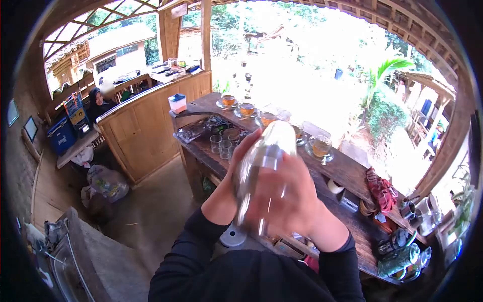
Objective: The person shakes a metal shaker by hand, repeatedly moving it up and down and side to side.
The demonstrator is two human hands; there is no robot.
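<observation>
Close to the camera, a clear, shiny container (264, 171) is tilted between my hands, blurred by motion. My left hand (234, 183) wraps its left side, partly hidden behind it. Around its right side are the fingers of my right hand (294, 194). Beyond my hands, glasses of amber drink stand on saucers along the wooden counter: one glass (321, 146) on the right, another (246, 108) on the left. Several empty clear glasses (225, 147) stand on the lower surface left of my hands.
A wooden partition (156, 126) stands at the left, with a seated person (98, 103) behind it. A pink-and-white tub (177, 103) is at the counter's left end. Red cloth (381, 191) and glass jars (399, 260) lie at the right.
</observation>
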